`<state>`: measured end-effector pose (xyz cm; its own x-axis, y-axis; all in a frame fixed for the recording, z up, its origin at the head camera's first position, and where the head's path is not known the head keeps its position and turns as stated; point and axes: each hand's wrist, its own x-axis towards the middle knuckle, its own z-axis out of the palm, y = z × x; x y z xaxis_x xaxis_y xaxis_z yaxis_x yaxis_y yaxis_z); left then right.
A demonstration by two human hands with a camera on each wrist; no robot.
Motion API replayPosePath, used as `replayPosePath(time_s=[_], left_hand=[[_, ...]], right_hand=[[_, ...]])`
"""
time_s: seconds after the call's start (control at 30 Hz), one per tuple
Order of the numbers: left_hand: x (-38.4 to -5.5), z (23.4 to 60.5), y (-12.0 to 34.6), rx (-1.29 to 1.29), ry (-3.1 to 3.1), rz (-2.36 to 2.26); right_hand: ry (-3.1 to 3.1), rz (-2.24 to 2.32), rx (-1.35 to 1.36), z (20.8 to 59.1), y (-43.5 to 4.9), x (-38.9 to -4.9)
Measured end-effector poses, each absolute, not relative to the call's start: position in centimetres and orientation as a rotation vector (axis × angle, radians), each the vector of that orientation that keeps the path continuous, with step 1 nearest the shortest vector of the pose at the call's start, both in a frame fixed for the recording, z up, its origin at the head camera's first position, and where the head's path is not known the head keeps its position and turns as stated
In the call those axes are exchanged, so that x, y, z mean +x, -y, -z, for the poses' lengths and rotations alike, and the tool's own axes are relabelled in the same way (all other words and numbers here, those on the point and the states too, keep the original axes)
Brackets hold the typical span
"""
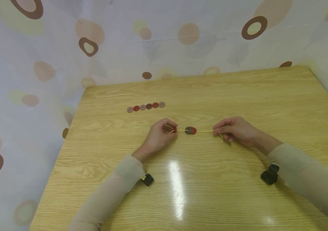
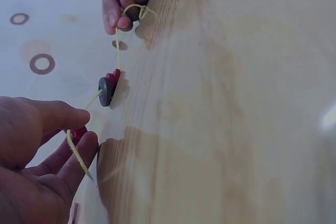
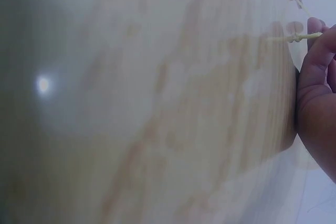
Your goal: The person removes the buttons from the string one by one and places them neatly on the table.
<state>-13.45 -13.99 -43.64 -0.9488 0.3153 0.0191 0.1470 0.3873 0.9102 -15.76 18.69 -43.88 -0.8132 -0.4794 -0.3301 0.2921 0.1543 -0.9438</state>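
Head view, going off the strung buttons (image 1: 190,130): had a red button (image 1: 175,129) pinched in left hand (image 1: 160,135) at 9 o'clock, yellow string (image 1: 205,131) pinched in right hand (image 1: 237,130), 3ish.

The left hand (image 1: 159,134) is partly hiding a red button (image 1: 175,129). Right of that hand, a grey button (image 1: 188,130) is partly covering a second red button (image 1: 194,130). The right wrist view is cropping the right hand (image 3: 319,95).
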Motion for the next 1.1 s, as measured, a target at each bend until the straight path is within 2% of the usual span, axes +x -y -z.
replayPosePath(time_s=[1.1], left_hand=[[-13.2,43.5,15.3,0.399,-2.464,-1.644]], right_hand=[[-1.878,1.703,-0.179,43.8,-18.7,-15.8]])
